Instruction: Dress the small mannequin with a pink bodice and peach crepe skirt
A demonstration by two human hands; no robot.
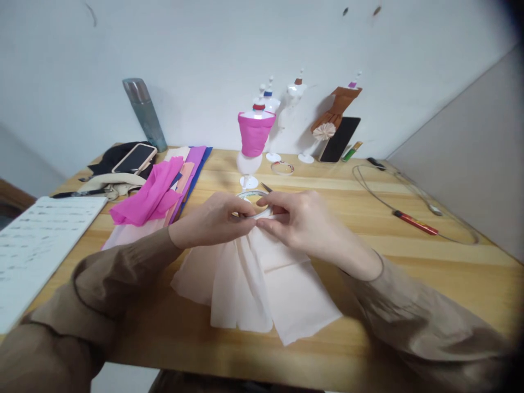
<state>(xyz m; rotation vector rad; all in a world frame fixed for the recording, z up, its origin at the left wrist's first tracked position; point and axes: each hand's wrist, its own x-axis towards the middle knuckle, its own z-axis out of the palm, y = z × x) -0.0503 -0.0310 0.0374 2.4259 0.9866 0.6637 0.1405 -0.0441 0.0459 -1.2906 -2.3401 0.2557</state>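
Note:
My left hand (213, 219) and my right hand (308, 222) meet at the middle of the table, fingers closed in a pinch. Between them is a thin whitish ring (250, 194), which looks like a narrow roll of tape. Gathered cream crepe paper (241, 292) fans out below the fingertips towards the table's front edge. Both hands pinch near the ring's front rim and the top of this paper; my fingers hide exactly how they join. Just behind stands a small white dress form (249, 164) wrapped in a pink bodice (256, 134). A pointed metal tip (266, 187) shows beyond the ring.
Coloured crepe paper (145, 191), a phone (135, 158) and a bottle (145, 114) lie or stand at left, beside a written sheet (45, 234). More dress forms (293, 95), a ring (282, 168) and a dark tablet (340, 141) line the wall. A red-handled tool (415, 222) with a cable lies right.

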